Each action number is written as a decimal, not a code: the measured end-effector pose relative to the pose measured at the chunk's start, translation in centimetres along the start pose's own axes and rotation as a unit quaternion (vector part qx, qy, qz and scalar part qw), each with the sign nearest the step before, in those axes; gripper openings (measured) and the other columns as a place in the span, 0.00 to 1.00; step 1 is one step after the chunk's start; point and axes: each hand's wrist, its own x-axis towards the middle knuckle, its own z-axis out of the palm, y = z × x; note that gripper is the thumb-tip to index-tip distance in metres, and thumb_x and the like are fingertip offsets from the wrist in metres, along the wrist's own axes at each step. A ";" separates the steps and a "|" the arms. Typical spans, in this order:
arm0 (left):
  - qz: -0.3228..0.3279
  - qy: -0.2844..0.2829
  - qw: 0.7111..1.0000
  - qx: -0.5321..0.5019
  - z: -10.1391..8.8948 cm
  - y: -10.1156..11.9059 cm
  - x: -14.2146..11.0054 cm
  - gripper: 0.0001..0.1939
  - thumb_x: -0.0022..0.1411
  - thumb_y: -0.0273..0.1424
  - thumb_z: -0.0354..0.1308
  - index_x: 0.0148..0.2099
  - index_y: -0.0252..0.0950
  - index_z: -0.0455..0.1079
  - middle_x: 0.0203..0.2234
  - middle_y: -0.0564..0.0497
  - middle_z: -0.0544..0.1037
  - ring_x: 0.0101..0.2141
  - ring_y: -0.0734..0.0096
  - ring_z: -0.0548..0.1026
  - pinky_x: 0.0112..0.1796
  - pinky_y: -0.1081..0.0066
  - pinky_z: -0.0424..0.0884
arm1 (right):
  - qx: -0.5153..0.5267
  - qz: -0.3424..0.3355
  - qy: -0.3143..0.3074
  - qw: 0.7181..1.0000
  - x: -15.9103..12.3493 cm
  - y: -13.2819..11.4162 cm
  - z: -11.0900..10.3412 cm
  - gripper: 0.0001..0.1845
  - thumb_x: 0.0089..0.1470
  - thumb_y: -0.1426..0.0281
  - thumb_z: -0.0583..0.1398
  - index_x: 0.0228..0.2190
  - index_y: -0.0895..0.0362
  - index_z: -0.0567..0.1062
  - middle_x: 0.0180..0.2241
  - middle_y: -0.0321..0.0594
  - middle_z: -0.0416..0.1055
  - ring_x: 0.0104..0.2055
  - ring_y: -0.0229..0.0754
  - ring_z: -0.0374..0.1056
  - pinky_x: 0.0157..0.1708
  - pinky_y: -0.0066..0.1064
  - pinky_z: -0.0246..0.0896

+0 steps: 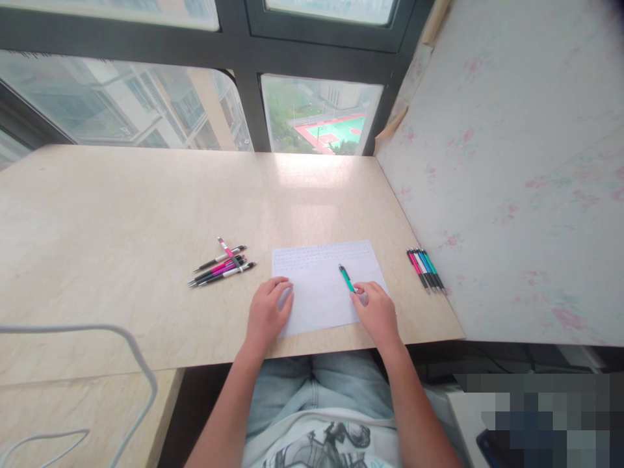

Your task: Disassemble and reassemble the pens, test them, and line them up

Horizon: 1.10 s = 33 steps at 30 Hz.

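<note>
A sheet of paper (322,296) lies on the table, with rows of handwriting across its upper part. My left hand (269,309) rests on the sheet's left edge, its fingers curved and the thumb apart from them. Over the lower right of the sheet, my right hand (377,312) has its fingertips closed on the near end of a green pen (346,278). The pen's black far end points up and left, away from me. My right palm is hidden from view.
A loose, crossed pile of several pens (221,266) lies left of the paper. Several more pens (426,270) lie side by side near the right wall (511,195). A pale cable (131,344) loops over the table (121,221) at lower left. Windows stand behind.
</note>
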 end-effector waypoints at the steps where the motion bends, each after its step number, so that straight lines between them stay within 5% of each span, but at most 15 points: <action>1: 0.000 0.000 1.000 -0.001 0.0 0.0 0.0 0.09 0.64 0.30 0.55 0.45 0.40 0.72 0.46 0.45 0.76 0.47 0.57 0.73 0.50 0.56 0.69 | 0.009 -0.001 0.003 1.000 0.0 -0.1 0.0 0.10 0.56 0.69 0.57 0.37 0.56 0.78 0.33 0.41 0.75 0.31 0.42 0.68 0.36 0.33 0.62; 21: 0.005 -0.001 1.000 0.001 -0.1 0.1 0.1 0.09 0.64 0.30 0.54 0.45 0.39 0.72 0.46 0.45 0.76 0.46 0.57 0.74 0.49 0.56 0.70 | -0.092 0.060 -0.028 0.994 -0.5 -1.5 -0.3 0.06 0.54 0.69 0.59 0.30 0.53 0.76 0.32 0.38 0.75 0.35 0.43 0.69 0.28 0.30 0.52; 33: 0.010 0.005 1.000 0.003 -0.1 0.0 0.2 0.09 0.63 0.30 0.55 0.45 0.40 0.73 0.45 0.45 0.76 0.46 0.57 0.74 0.49 0.56 0.70 | -0.209 0.188 0.141 0.949 2.1 7.3 -6.4 0.11 0.54 0.67 0.57 0.32 0.56 0.79 0.33 0.44 0.74 0.35 0.46 0.64 0.26 0.32 0.43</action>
